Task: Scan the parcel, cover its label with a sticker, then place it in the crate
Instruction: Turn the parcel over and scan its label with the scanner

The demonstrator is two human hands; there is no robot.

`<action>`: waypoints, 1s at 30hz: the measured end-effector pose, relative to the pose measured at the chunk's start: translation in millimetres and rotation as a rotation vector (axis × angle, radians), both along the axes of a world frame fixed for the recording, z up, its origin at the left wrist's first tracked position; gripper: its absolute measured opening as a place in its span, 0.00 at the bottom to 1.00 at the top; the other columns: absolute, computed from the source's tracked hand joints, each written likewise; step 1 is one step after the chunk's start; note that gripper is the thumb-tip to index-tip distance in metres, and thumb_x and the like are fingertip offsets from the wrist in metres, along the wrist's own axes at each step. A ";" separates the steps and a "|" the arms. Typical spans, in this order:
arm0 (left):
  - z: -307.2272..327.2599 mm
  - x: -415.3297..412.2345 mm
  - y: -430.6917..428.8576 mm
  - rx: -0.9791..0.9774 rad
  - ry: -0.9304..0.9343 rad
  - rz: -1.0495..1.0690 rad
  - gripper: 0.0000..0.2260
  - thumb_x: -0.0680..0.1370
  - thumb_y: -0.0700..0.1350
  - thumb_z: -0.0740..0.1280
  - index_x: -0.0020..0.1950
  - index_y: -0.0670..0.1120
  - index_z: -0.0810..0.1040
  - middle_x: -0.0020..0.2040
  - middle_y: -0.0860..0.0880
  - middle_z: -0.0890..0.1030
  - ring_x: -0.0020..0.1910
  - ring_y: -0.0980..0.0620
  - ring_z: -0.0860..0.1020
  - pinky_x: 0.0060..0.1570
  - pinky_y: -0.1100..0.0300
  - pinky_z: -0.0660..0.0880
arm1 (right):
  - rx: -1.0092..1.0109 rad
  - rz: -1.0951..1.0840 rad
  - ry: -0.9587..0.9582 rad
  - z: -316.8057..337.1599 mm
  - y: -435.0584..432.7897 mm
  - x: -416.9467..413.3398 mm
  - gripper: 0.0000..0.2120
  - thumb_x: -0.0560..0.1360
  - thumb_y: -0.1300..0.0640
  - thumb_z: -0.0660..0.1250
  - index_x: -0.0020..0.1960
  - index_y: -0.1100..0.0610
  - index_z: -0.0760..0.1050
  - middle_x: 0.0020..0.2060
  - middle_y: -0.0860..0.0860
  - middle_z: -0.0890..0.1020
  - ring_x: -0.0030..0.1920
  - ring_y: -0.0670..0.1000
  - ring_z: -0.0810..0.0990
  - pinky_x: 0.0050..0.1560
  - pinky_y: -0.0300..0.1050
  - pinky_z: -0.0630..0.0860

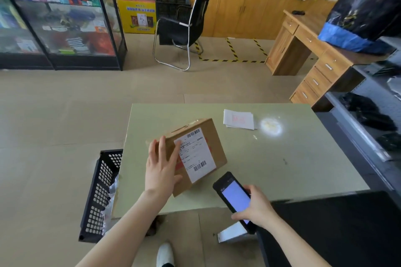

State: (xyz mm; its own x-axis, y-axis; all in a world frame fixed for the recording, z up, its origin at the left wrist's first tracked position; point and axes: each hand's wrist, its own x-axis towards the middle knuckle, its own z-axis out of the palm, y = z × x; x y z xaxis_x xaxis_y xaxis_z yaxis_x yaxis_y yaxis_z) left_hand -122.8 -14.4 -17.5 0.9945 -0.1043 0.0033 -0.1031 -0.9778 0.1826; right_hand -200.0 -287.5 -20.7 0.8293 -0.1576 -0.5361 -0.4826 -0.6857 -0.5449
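A brown cardboard parcel (213,138) stands tilted on the pale green table (303,158), its white barcode label (196,154) facing up toward me. My left hand (161,167) grips the parcel's left side, fingers over the top edge near the label. My right hand (255,208) holds a black handheld scanner (235,197) with a lit screen, just right of and below the parcel, its top end aimed at the label. A stack of white stickers (238,119) lies at the table's far side. The black crate (102,193) stands on the floor, left of the table.
The crate holds crumpled white wrapping. A black office chair (182,26) and glass display cabinets (60,17) stand across the floor. A wooden desk (308,50) and grey shelving (368,128) are on the right. A dark surface (336,234) lies at the near right.
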 end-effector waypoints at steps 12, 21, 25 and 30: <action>7.4 -33.1 -12.4 0.086 -0.007 -0.045 0.41 0.74 0.43 0.70 0.79 0.54 0.48 0.79 0.41 0.39 0.75 0.35 0.38 0.74 0.44 0.51 | -0.139 0.060 0.005 11.0 1.6 -49.5 0.40 0.55 0.50 0.79 0.62 0.52 0.65 0.58 0.47 0.68 0.57 0.50 0.72 0.59 0.53 0.74; 2.4 -19.0 -0.7 0.095 0.012 -0.054 0.45 0.70 0.52 0.74 0.79 0.54 0.48 0.78 0.42 0.37 0.74 0.36 0.35 0.74 0.42 0.52 | -0.160 0.076 0.006 2.8 1.6 -36.3 0.42 0.56 0.50 0.79 0.65 0.51 0.63 0.60 0.48 0.68 0.59 0.50 0.72 0.58 0.52 0.75; 5.8 1.5 9.5 0.038 0.066 -0.053 0.46 0.69 0.53 0.76 0.79 0.54 0.50 0.78 0.42 0.38 0.75 0.36 0.36 0.73 0.42 0.60 | -0.164 0.019 -0.003 -4.1 -1.4 -22.8 0.42 0.54 0.49 0.77 0.64 0.51 0.63 0.58 0.48 0.66 0.56 0.50 0.73 0.55 0.51 0.77; 10.8 44.6 26.1 -0.100 0.199 -0.058 0.48 0.66 0.49 0.78 0.78 0.55 0.52 0.78 0.44 0.37 0.75 0.40 0.33 0.68 0.43 0.69 | -0.186 -0.116 -0.027 -10.6 -11.2 7.4 0.37 0.52 0.50 0.76 0.58 0.54 0.66 0.54 0.50 0.64 0.52 0.51 0.73 0.52 0.50 0.79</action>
